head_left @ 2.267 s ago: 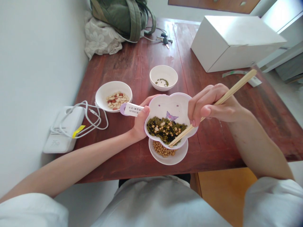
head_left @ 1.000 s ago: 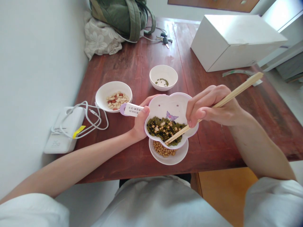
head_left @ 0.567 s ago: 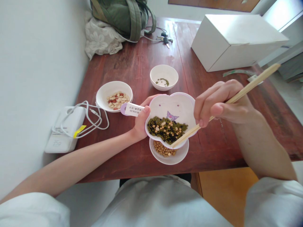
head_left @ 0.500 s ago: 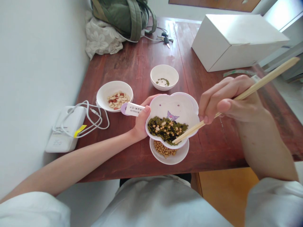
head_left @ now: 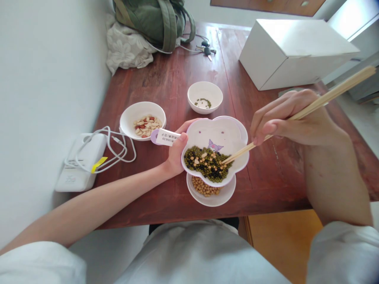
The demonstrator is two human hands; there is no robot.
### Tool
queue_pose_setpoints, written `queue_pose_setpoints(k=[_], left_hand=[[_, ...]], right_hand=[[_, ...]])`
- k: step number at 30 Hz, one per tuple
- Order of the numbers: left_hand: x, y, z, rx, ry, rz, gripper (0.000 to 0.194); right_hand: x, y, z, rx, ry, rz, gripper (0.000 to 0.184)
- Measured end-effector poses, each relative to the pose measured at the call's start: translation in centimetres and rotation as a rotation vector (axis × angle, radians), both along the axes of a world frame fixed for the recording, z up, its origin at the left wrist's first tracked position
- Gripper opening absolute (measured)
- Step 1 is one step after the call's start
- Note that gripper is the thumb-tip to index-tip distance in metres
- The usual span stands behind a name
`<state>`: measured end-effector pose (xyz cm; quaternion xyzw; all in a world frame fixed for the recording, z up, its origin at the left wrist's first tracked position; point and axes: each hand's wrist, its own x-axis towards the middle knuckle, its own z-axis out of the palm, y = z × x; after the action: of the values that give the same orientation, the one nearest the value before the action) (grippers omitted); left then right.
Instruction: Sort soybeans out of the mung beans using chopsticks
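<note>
My left hand (head_left: 177, 153) grips a white, lilac-rimmed, cloud-shaped bowl (head_left: 204, 132) by its side, thumb near the labelled handle. Mixed green and black beans (head_left: 204, 163) with some pale yellow ones lie along the bowl's near side. In my right hand (head_left: 284, 118) is a pair of wooden chopsticks (head_left: 328, 96), their tips among the beans. The bowl partly covers a round white bowl (head_left: 226, 197) of soybeans (head_left: 204, 187) below it. Farther back stand a white bowl (head_left: 219, 92) with a few green beans and, to the left, a white bowl (head_left: 127, 114) of peanuts (head_left: 146, 125).
A white power bank (head_left: 81, 173) with a looped cable (head_left: 133, 152) lies at the left, by the wall. Toward the back are a green bag (head_left: 145, 23) on a floral cloth (head_left: 124, 49), keys (head_left: 206, 50) and a large white box (head_left: 293, 55). The wooden table (head_left: 154, 197) ends near my body.
The chopstick tips have moved up and slightly right within the beans, away from the bowl's near rim. My left hand and the bowl have hardly moved.
</note>
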<state>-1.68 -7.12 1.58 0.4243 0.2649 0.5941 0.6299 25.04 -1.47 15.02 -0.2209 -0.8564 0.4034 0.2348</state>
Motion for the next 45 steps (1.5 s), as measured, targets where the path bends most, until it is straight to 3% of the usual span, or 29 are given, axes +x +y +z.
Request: queue_pose_setpoints(k=[5,10,13,19,26,34,40,45], left_hand=[[-0.1,0.0,0.1,-0.027,0.045,0.015,0.058],[0.0,0.0,0.1,-0.031,0.051,0.017,0.058],[0.0,0.0,0.3,-0.044,0.058,0.019,0.06],[0.1,0.0,0.6,-0.063,0.037,0.011,0.059],[0.2,-0.3,0.6,-0.058,0.035,0.022,0.056],[0.1,-0.2,0.7,-0.066,0.09,0.025,0.065],[0.1,-0.1,0.6,-0.025,0.068,0.017,0.061],[0.3,-0.2,1.0,-0.078,0.09,0.026,0.067]], right_hand=[[0.1,-0.4,0.3,0.006,0.066,0.031,0.046],[0.6,-0.7,0.7,0.057,0.008,-0.098,0.041],[0.3,-0.7,0.5,0.036,-0.036,-0.049,0.044],[-0.8,-1.1,0.0,-0.032,0.067,0.074,0.043],[-0.2,-0.9,0.6,0.04,0.071,-0.031,0.038],[-0.7,-0.8,-0.2,-0.001,0.097,0.07,0.042],[0.3,-0.7,0.3,0.06,0.082,-0.016,0.037],[-0.5,-0.8,0.1,0.007,0.044,0.05,0.042]])
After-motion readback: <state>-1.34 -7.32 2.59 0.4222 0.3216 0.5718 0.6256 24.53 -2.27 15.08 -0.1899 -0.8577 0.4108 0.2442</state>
